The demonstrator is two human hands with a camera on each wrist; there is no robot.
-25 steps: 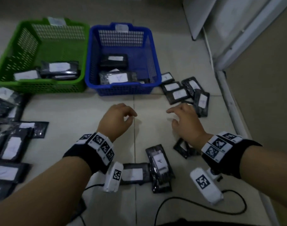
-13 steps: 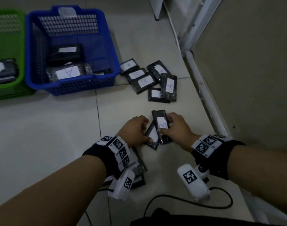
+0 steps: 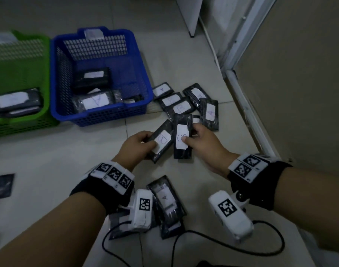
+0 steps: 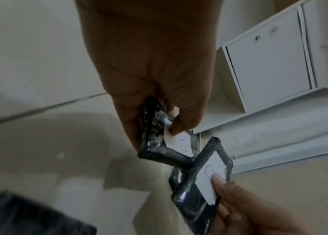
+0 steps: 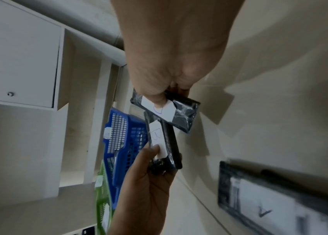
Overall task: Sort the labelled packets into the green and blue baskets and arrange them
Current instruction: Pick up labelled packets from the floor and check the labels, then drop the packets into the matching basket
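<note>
My left hand (image 3: 140, 144) grips a black packet (image 3: 161, 140) with a white label marked B, thumb on the label. My right hand (image 3: 198, 140) pinches a second black packet (image 3: 182, 138), also marked B, held upright beside the first. Both packets are lifted off the floor and almost touch. In the left wrist view the left packet (image 4: 167, 143) sits above the right one (image 4: 203, 178). The blue basket (image 3: 139, 74) holds several packets, one labelled A (image 3: 96, 101). The green basket (image 3: 20, 120) at the far left holds a few packets.
A pile of several labelled packets (image 3: 186, 103) lies on the tiled floor right of the blue basket. Another packet marked A (image 3: 164, 199) lies between my forearms. A black cable (image 3: 203, 245) loops near me. A white cabinet and wall edge (image 3: 242, 97) run along the right.
Both hands went from empty over the floor to each holding a packet marked B, then raised them. The view has swung right, pushing the baskets towards the left.
</note>
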